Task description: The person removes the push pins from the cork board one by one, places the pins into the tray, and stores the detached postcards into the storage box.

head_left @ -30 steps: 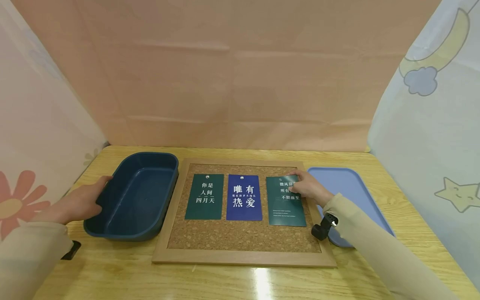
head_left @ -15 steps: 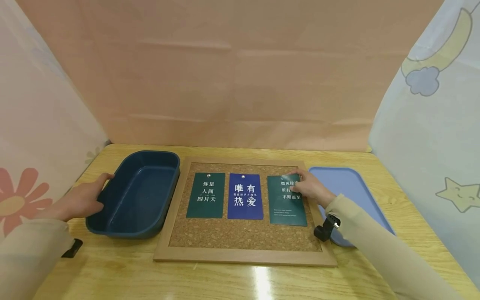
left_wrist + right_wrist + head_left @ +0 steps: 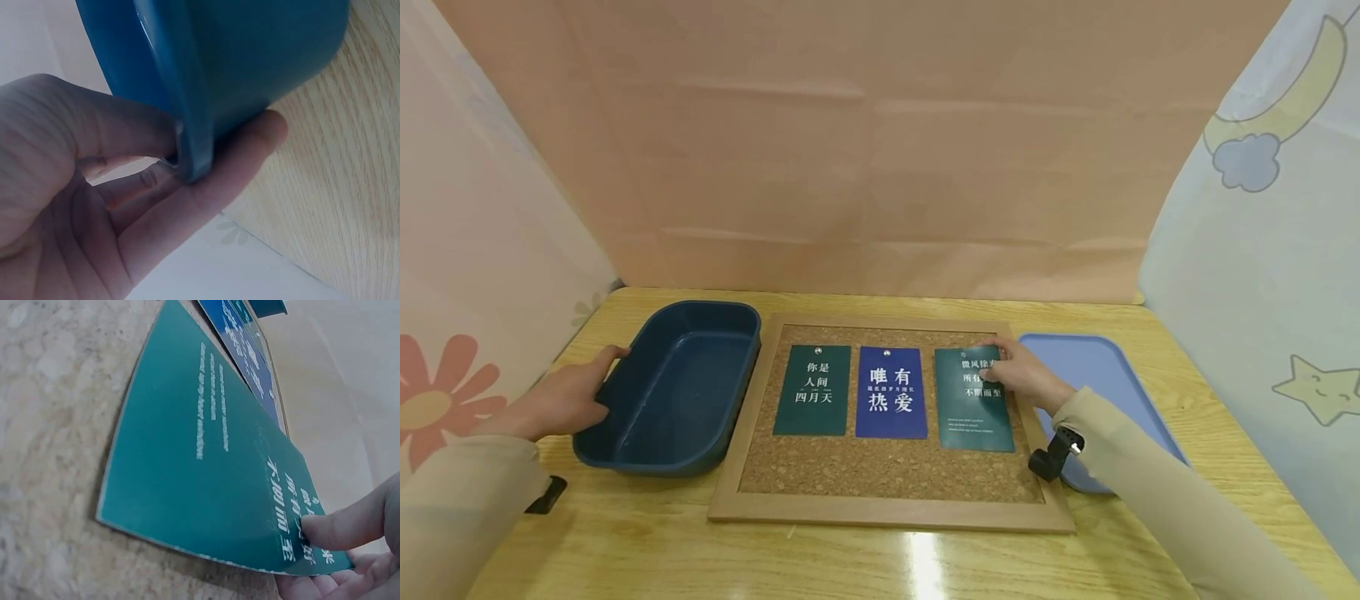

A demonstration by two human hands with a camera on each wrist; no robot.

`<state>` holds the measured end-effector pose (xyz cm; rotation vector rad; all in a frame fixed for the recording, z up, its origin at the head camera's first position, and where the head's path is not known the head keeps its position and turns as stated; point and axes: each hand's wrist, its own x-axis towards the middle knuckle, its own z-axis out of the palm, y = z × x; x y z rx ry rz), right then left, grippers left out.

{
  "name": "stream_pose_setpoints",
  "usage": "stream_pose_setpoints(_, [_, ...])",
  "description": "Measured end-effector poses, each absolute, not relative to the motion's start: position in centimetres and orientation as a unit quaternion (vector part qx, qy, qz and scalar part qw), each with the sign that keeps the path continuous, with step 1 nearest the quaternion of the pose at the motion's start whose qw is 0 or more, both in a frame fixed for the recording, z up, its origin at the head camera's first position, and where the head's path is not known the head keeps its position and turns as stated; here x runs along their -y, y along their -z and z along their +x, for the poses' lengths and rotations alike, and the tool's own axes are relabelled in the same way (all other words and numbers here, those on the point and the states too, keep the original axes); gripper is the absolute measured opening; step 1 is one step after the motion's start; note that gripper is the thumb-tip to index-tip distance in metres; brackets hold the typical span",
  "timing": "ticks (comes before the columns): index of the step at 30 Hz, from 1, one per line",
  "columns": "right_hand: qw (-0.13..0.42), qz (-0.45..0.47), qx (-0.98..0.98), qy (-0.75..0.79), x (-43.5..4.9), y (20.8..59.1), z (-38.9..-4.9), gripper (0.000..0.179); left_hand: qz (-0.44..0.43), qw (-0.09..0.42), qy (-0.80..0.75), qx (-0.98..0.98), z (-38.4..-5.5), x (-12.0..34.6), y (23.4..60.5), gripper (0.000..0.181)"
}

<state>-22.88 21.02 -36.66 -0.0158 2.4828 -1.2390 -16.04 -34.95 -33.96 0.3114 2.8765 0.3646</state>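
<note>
My left hand [image 3: 561, 400] grips the left rim of a deep dark blue plastic bin [image 3: 741, 375]. In the left wrist view the thumb is inside the bin's wall and the fingers are outside it. My right hand [image 3: 1026, 371] pinches the upper right edge of a dark green card [image 3: 973, 421] with white lettering. The thumb lies on the card's face, and the other fingers are partly hidden behind it. This card lies over the right part of a wood-framed cork board [image 3: 887, 475]. The right wrist view shows the card [image 3: 187, 481] slightly bent, with a shadow under its near edge.
Left of the held card, a purple-blue card [image 3: 891, 421] and another green card [image 3: 811, 421] are on the cork, each with a pin at its top. A light blue tray [image 3: 1097, 367] stands to the right, partly behind the right forearm. All rest on a wooden table [image 3: 820, 567].
</note>
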Motion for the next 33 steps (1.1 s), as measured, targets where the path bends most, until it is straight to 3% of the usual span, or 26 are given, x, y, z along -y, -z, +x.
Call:
stream_pose_setpoints(15, [0.205, -0.006, -0.877, 0.435, -21.2, 35.4, -23.0, 0.062, 0.098, 0.114, -0.126, -0.98, -15.8, 34.7, 33.8, 0.07])
stream_pose_setpoints(33, [0.211, -0.006, -0.868, 0.45, -20.6, 34.3, -23.3, 0.063, 0.097, 0.12, -0.133, -0.979, -15.9, 34.4, 33.5, 0.07])
